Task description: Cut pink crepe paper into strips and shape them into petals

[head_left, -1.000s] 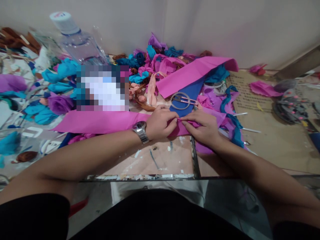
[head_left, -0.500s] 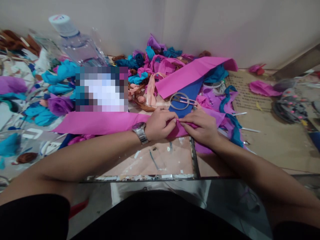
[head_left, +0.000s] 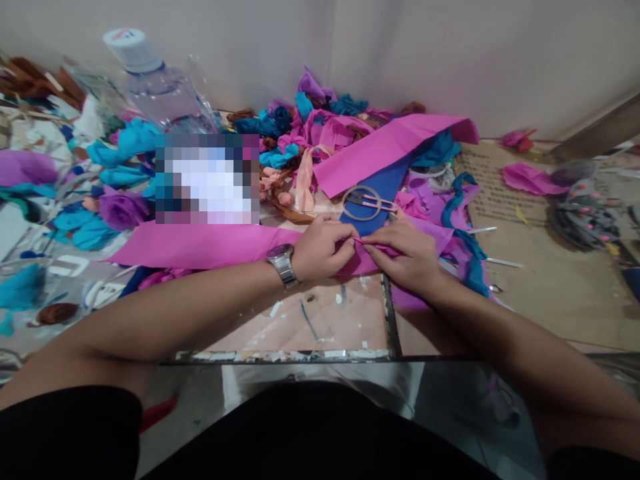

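Note:
A long strip of pink crepe paper lies across the glass table in front of me. My left hand, with a metal watch on the wrist, pinches the strip's right end with closed fingers. My right hand meets it fingertip to fingertip and pinches the same folded edge. A dark blue sheet lies just beyond my hands. Small thread scissors rest on it.
A second pink sheet lies behind the scissors. Crumpled pink, purple and turquoise paper scraps are piled against the wall. A plastic water bottle stands at the back left among turquoise and purple paper flowers. Cardboard covers the right side.
Both hands stay pinched on the pink strip's end, with only small finger shifts along the fold. The view has drifted very slightly.

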Action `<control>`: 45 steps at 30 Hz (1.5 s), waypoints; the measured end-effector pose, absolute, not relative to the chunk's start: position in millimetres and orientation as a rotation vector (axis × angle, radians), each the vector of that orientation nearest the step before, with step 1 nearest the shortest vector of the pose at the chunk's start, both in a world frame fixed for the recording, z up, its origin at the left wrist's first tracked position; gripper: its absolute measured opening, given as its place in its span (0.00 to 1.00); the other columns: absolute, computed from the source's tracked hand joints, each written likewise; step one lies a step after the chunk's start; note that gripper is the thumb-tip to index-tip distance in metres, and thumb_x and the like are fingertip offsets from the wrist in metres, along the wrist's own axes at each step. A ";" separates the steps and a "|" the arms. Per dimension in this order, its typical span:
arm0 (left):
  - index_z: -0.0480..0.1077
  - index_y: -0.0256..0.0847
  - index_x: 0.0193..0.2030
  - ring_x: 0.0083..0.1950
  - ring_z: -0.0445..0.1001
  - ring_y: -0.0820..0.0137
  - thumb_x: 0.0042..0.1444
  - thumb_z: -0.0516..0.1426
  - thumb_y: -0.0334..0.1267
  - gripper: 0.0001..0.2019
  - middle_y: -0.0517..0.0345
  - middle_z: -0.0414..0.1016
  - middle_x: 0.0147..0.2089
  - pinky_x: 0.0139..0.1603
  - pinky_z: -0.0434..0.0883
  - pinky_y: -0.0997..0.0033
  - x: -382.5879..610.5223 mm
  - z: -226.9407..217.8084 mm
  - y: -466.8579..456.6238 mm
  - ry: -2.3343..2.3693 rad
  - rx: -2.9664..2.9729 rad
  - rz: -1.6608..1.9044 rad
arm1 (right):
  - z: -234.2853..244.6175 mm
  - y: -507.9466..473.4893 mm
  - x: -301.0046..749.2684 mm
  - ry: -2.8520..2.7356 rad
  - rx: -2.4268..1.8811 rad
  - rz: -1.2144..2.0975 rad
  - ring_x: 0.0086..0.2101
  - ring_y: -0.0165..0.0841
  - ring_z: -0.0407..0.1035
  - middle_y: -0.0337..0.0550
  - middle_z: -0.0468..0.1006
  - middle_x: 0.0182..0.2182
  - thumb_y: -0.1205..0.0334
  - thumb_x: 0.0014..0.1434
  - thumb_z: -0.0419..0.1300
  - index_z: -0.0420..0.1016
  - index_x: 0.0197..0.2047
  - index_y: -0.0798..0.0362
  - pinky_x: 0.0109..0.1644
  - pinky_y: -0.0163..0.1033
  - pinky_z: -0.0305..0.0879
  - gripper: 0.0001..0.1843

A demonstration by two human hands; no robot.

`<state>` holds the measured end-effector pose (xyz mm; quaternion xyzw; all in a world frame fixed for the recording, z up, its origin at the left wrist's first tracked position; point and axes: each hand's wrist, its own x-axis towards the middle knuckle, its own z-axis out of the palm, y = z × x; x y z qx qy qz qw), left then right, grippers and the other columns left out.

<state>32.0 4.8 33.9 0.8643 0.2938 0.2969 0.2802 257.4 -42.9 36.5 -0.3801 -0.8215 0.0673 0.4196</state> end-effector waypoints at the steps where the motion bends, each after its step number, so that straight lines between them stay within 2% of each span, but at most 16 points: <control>1: 0.77 0.42 0.40 0.38 0.77 0.64 0.66 0.51 0.39 0.13 0.56 0.83 0.36 0.61 0.68 0.53 32.1 34.0 4.7 0.789 2.317 0.795 | 36.2 -42.9 257.3 -2.051 -0.969 0.177 0.38 0.39 0.82 0.41 0.89 0.38 0.64 0.68 0.68 0.87 0.48 0.44 0.46 0.49 0.77 0.08; 27: 0.81 0.41 0.39 0.41 0.78 0.62 0.59 0.51 0.33 0.16 0.54 0.85 0.39 0.53 0.72 0.56 29.3 34.4 8.6 0.810 2.256 0.794 | 35.4 -40.5 260.6 -2.103 -0.914 0.210 0.39 0.38 0.83 0.42 0.89 0.38 0.66 0.68 0.67 0.86 0.48 0.43 0.47 0.50 0.75 0.09; 29: 0.81 0.40 0.40 0.39 0.78 0.63 0.60 0.51 0.35 0.15 0.55 0.85 0.38 0.53 0.72 0.57 28.8 35.5 8.4 0.793 2.250 0.782 | 35.2 -40.2 261.0 -2.108 -0.911 0.215 0.38 0.37 0.83 0.41 0.89 0.38 0.66 0.68 0.66 0.86 0.48 0.44 0.48 0.49 0.75 0.09; 34: 0.80 0.41 0.37 0.36 0.75 0.66 0.69 0.54 0.47 0.18 0.57 0.83 0.34 0.54 0.70 0.57 29.4 36.5 6.6 0.765 2.230 0.780 | 33.1 -39.0 261.2 -2.129 -0.870 0.175 0.38 0.37 0.82 0.43 0.89 0.38 0.66 0.68 0.67 0.85 0.46 0.46 0.48 0.49 0.74 0.07; 45: 0.79 0.41 0.37 0.36 0.77 0.67 0.70 0.53 0.45 0.16 0.56 0.84 0.35 0.51 0.71 0.59 32.0 37.1 4.6 0.791 2.236 0.804 | 37.3 -41.1 258.2 -2.091 -0.963 0.174 0.37 0.39 0.82 0.41 0.89 0.37 0.62 0.68 0.68 0.85 0.45 0.45 0.47 0.50 0.75 0.05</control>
